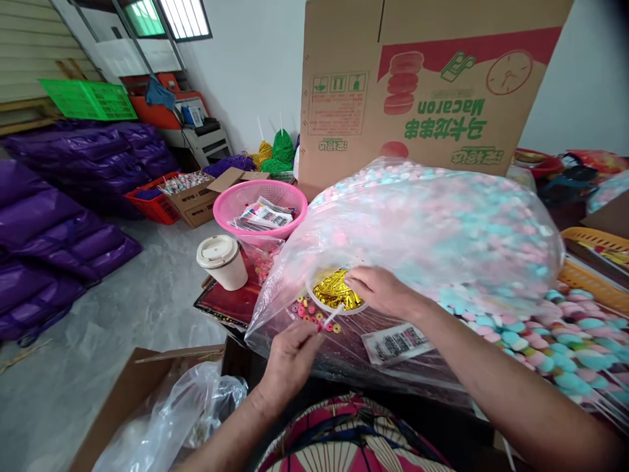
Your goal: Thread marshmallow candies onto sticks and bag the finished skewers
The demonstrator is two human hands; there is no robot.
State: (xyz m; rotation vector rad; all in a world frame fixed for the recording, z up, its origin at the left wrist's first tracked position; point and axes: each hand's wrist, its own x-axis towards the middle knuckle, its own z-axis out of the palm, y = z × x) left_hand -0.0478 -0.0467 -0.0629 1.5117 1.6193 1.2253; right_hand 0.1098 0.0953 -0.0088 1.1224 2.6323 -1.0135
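Note:
My left hand is closed in a pinch round a thin white stick, with something small and red by the fingertips. The stick points up and right toward a round white bowl of shiny gold twist ties. Over the bowl's right side, my right hand has its fingers drawn together at the gold ties; what is between them is hidden. Small red and yellow rings lie left of and in front of the bowl. A flat printed packet rests below my right forearm.
A big clear bag of pink and blue marshmallows fills the table's right, before a tall carton. At left stand a lidded cup and a pink basket of packets. An open box with plastic is at lower left.

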